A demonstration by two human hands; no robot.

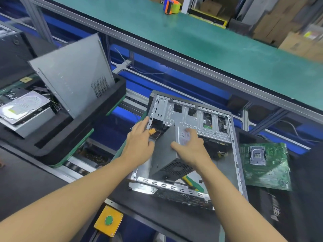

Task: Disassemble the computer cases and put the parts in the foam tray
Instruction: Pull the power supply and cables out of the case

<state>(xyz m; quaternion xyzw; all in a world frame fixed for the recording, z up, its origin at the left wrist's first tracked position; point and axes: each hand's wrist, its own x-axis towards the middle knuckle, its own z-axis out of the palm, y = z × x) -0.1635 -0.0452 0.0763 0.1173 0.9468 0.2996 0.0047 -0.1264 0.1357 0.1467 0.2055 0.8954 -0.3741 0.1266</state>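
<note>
An opened silver computer case [206,119] lies on the dark bench at centre. A grey power supply box [166,152] sits tilted inside it, its vented end toward me. My right hand [190,147] grips the top of the box over its white label. My left hand [139,142] rests against the box's left side, fingers reaching toward an orange connector [152,131] at the case's corner. The black foam tray [111,95] stands at left, holding a hard drive [24,109] and a grey side panel [73,74] leaning upright.
A green motherboard [265,165] lies right of the case. A yellow box with a green button [108,220] hangs at the bench's front edge. A green shelf [192,37] runs across the back with a tape dispenser [172,6]. Roller conveyor [82,165] lies under the tray.
</note>
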